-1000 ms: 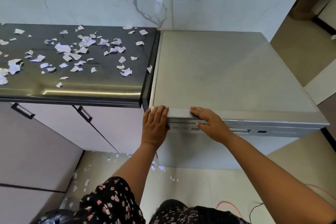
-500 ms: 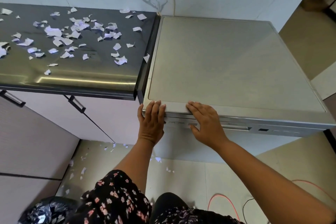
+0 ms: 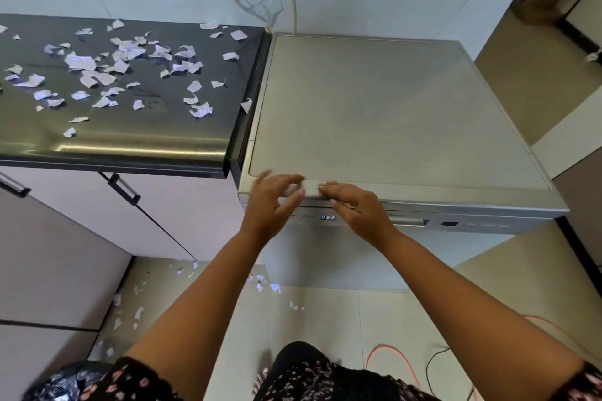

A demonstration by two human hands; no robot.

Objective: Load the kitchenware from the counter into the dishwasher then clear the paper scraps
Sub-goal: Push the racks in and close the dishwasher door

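The silver dishwasher stands right of the dark counter, its door shut. Its front panel shows a lit display. My left hand is blurred at the front left corner of the dishwasher top, fingers spread and holding nothing. Beside it, my right hand lies over the front edge with its fingertips on the top lip. Many torn white paper scraps are strewn over the counter.
More paper scraps lie on the floor by the dishwasher's foot. A black bin bag sits at the lower left. Red and black cables run over the floor at the right. Cabinet doors with dark handles are under the counter.
My left hand has lifted off the front edge and spread its fingers. My right hand has slid slightly left along the lip. The panel display now shows lit digits.
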